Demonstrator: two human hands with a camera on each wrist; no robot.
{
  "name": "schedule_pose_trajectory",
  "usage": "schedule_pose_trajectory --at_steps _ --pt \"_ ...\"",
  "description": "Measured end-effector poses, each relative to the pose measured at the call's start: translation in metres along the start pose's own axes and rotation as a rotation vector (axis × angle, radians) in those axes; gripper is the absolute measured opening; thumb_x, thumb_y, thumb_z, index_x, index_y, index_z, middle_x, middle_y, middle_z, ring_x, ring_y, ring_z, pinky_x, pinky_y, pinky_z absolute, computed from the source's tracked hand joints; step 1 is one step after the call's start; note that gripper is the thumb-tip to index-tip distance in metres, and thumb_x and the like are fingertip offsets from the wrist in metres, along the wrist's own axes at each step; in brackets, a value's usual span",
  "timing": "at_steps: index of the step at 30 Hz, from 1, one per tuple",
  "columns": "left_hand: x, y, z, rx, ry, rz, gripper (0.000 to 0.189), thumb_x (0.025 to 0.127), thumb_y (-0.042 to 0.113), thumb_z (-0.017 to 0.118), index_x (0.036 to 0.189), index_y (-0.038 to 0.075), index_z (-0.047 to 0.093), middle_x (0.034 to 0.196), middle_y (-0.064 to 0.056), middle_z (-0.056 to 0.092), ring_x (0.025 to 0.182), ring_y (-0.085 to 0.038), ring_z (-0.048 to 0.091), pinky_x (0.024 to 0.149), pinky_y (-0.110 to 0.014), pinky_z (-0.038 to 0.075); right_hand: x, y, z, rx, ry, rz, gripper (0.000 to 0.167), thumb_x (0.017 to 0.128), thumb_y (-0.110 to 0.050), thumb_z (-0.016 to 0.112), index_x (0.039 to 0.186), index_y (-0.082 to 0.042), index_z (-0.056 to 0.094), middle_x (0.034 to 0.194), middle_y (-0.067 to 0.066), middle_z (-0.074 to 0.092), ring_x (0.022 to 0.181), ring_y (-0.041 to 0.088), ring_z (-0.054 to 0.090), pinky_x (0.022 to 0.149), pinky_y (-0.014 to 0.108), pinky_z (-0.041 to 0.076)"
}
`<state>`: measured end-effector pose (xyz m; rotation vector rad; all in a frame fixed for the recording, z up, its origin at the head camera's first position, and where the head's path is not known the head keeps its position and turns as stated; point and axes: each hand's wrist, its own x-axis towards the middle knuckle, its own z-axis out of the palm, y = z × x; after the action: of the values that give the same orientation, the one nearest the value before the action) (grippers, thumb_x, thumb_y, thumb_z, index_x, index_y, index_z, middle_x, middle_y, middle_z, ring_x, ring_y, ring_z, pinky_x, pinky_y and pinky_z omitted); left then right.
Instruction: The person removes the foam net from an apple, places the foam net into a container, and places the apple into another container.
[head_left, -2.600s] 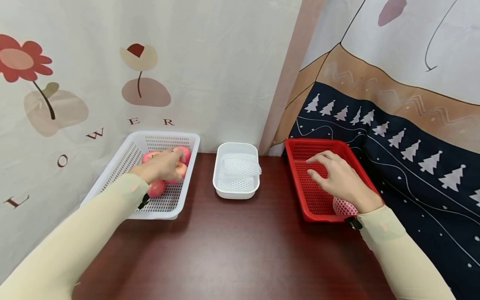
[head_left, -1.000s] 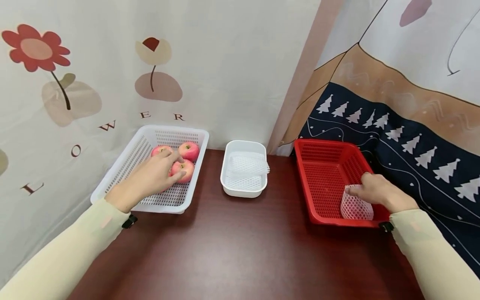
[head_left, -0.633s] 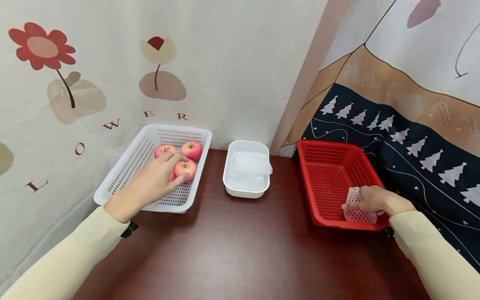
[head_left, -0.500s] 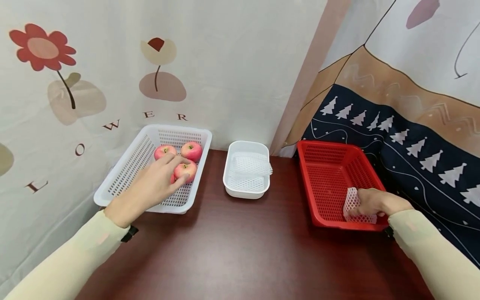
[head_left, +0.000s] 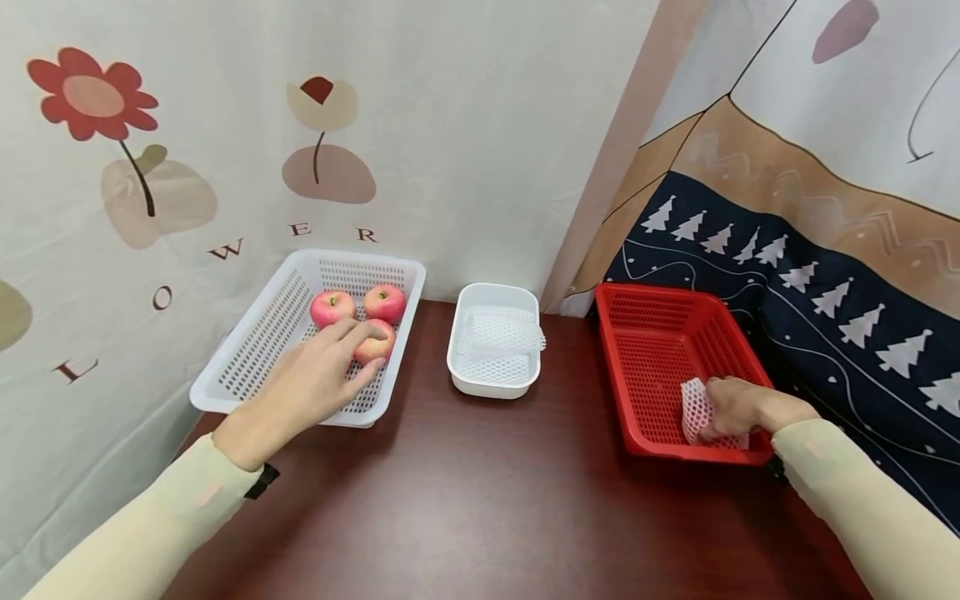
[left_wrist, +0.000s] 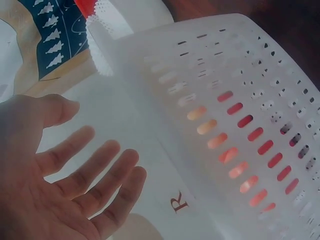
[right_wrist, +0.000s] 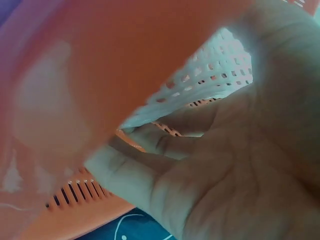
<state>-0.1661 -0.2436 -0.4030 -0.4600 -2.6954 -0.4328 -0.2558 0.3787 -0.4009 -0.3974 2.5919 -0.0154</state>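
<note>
My left hand hovers over the white basket, its fingers spread and loosely bent with nothing between them, also plain in the left wrist view. Its fingertips overlap the nearest red apple in the head view. Two more apples lie behind, one at the back right and one to its left. Inside the red basket, at its front right, my right hand holds a white-and-pink foam fruit net. The right wrist view shows the foam net between thumb and fingers; part of it is hidden.
Between the baskets stands a small white tray with white foam netting in it, one end over its right rim. All three containers sit on the dark red table. A printed curtain hangs behind them.
My right hand has come down toward the front of the red basket and taken hold of the foam net. My left hand has drawn back from among the apples. The head view has shifted slightly.
</note>
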Motion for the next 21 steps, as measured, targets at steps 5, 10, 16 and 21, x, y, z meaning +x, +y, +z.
schedule_pose_trajectory --at_steps 5,10,16,21 --pt "-0.001 0.003 0.003 -0.002 0.046 0.048 0.028 0.103 0.024 0.086 0.127 0.024 0.074 0.117 -0.004 0.074 0.091 -0.028 0.072 0.074 -0.052 0.063 0.002 0.000 0.001 0.046 -0.025 0.002 0.051 0.097 -0.021 0.091 0.126 0.008 0.061 0.102 0.015 0.069 0.085 0.024 0.069 0.072 0.037 0.063" --pt "-0.001 0.006 0.009 -0.005 0.143 0.168 0.029 0.098 0.016 0.089 0.125 0.014 0.075 0.119 -0.005 0.078 0.093 -0.026 0.075 0.080 -0.049 0.060 0.005 0.002 0.000 0.049 -0.020 -0.013 0.056 0.096 -0.023 0.092 0.127 0.007 0.057 0.099 0.015 0.068 0.080 0.024 0.070 0.071 0.036 0.061" --pt "-0.003 0.014 0.012 -0.043 0.125 0.163 0.032 0.098 0.015 0.089 0.128 0.013 0.077 0.130 -0.005 0.077 0.102 -0.024 0.076 0.077 -0.048 0.061 0.006 0.002 -0.004 0.039 0.028 -0.018 0.076 0.094 -0.028 0.094 0.139 0.014 0.050 0.103 0.018 0.070 0.086 0.025 0.069 0.075 0.038 0.061" --pt "-0.005 0.021 0.014 -0.073 0.088 0.142 0.029 0.101 0.017 0.088 0.128 0.015 0.078 0.131 -0.005 0.074 0.097 -0.022 0.073 0.062 -0.041 0.059 0.003 -0.004 -0.010 0.039 0.115 -0.030 0.088 0.089 -0.033 0.097 0.142 0.016 0.048 0.111 0.021 0.073 0.096 0.030 0.070 0.087 0.047 0.064"
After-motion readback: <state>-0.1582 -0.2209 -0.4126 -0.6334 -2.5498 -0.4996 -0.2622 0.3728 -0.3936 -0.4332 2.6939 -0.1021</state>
